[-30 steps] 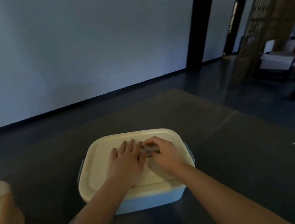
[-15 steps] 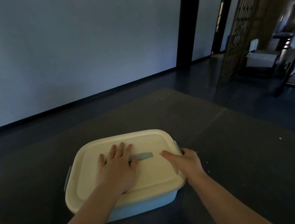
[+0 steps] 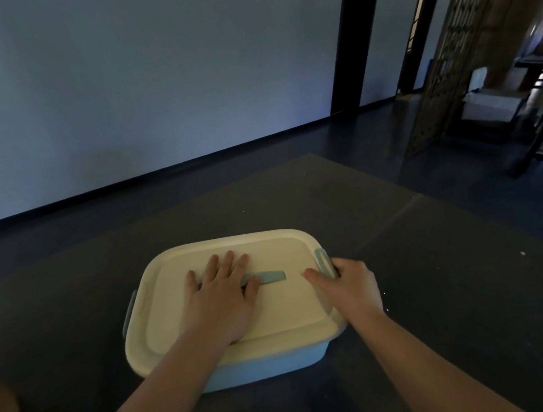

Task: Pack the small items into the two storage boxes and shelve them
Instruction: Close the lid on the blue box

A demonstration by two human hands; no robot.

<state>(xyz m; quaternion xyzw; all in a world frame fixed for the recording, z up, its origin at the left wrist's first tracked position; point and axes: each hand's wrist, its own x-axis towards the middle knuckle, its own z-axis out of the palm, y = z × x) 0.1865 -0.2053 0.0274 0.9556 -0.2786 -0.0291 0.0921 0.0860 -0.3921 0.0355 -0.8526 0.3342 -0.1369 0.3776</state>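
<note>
A dark grey mat (image 3: 435, 290) covers the floor (image 3: 455, 143) in the dim room, its far corner pointing toward the wall. One pale-blue storage box (image 3: 271, 367) with a cream lid (image 3: 282, 303) sits directly on the mat, near its middle. A few tiny white specks (image 3: 523, 253) dot the mat to the right of the box, well apart from it.

The storage box (image 3: 264, 362) is sitting on the mat (image 3: 435, 290), its lid (image 3: 282, 306) lying under the left hand (image 3: 221, 300) (flat, over the handle (image 3: 265, 277)), the right hand (image 3: 349, 286) gripping the right-side latch (image 3: 322, 260).
</note>
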